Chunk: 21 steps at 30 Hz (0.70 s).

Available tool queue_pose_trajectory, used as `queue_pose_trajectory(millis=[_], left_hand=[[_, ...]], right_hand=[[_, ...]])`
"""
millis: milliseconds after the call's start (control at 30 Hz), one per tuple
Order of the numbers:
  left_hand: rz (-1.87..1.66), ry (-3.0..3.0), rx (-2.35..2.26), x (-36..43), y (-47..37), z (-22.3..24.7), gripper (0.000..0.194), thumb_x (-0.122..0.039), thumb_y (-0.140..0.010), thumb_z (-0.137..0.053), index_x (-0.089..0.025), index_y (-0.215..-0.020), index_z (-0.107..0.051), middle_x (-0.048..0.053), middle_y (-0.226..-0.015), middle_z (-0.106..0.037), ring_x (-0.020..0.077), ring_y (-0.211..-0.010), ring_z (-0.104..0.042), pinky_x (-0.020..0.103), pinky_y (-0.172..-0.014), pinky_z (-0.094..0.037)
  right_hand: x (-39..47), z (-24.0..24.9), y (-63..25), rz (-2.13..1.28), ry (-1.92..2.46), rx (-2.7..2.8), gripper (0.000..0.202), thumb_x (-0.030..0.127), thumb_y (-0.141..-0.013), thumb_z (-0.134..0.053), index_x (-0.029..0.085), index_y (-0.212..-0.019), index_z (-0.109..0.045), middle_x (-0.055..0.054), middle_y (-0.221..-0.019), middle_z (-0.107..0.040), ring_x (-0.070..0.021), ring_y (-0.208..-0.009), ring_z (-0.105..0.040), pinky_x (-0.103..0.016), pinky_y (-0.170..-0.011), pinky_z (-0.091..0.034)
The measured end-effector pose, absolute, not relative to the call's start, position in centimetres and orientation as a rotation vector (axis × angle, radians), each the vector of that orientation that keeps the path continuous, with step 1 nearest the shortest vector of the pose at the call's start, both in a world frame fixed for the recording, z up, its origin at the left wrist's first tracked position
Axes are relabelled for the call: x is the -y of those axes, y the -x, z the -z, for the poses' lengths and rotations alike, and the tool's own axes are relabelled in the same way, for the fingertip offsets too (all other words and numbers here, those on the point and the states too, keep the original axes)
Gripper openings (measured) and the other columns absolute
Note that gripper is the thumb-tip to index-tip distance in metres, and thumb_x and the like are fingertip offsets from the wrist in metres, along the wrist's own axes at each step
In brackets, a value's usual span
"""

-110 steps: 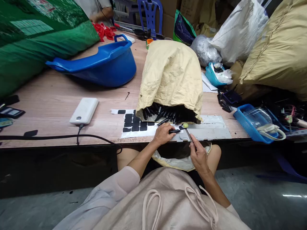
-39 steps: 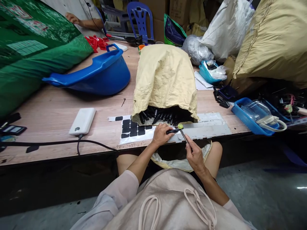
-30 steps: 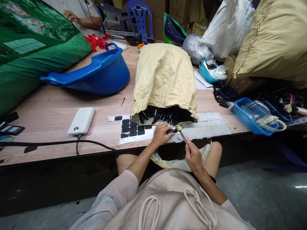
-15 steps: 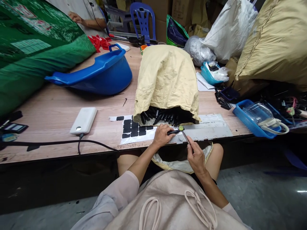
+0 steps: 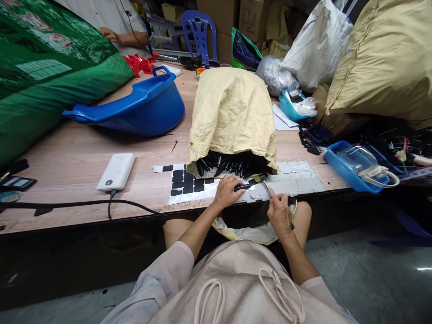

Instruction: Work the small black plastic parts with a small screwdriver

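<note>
My left hand (image 5: 227, 191) rests at the table's front edge, fingers closed around a slim black plastic piece (image 5: 239, 187) that lies over a grey board (image 5: 293, 182). My right hand (image 5: 280, 210) grips the thin metal shaft of a small hammer (image 5: 259, 178) with a yellowish and black head. That head is just right of the black piece; whether they touch I cannot tell. Behind both hands, a tan sack (image 5: 232, 108) lies with its mouth towards me, full of similar black pieces (image 5: 229, 164). A white sheet with black rounded-square stickers (image 5: 188, 183) lies left of my left hand.
A white power bank (image 5: 116, 172) with a black cable and a blue basin (image 5: 135, 105) are on the left. A blue tray (image 5: 354, 166) holding a clear plastic container sits right. A large green sack (image 5: 50, 81) bulges at far left. Across the table, a person's hand (image 5: 110, 34) shows.
The hammer's head has turned and shifted slightly right and up, and my right hand has moved a little right. My left hand keeps the black piece in nearly the same spot.
</note>
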<state>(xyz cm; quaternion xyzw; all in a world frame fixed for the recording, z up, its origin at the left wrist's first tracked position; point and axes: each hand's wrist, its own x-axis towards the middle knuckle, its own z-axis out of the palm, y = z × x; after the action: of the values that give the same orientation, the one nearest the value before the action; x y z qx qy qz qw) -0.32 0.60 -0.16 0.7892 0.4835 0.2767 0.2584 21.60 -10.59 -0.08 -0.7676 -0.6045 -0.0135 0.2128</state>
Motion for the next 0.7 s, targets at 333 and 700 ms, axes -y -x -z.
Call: queue_pose_trajectory(millis=[333,700], left_hand=[[-0.819,-2.262,-1.191,1.9,0.3,-0.1,0.017,-0.029,-0.085,-0.079,-0.025,-0.102,-0.078,0.009,-0.124,-0.066,0.0284,-0.116,-0.057,0.045,-0.102,-0.044],[-0.663,-2.640,-1.078,8.7,1.3,4.0,0.016,-0.021,-0.084,-0.078,-0.024,-0.099,-0.075,0.011,-0.167,-0.041,0.0360,-0.153,-0.038,0.057,-0.123,-0.037]], right_hand=[[10.5,0.4,-21.3,0.125,2.174,1.704,0.050,0.014,-0.099,-0.051,0.031,-0.142,-0.067,-0.006,-0.105,-0.054,-0.0135,-0.076,-0.054,-0.023,-0.057,-0.035],[10.4,0.8,-21.4,0.187,2.136,1.727,0.052,0.012,-0.097,-0.051,0.030,-0.142,-0.067,-0.007,-0.106,-0.054,-0.0133,-0.075,-0.054,-0.022,-0.059,-0.039]])
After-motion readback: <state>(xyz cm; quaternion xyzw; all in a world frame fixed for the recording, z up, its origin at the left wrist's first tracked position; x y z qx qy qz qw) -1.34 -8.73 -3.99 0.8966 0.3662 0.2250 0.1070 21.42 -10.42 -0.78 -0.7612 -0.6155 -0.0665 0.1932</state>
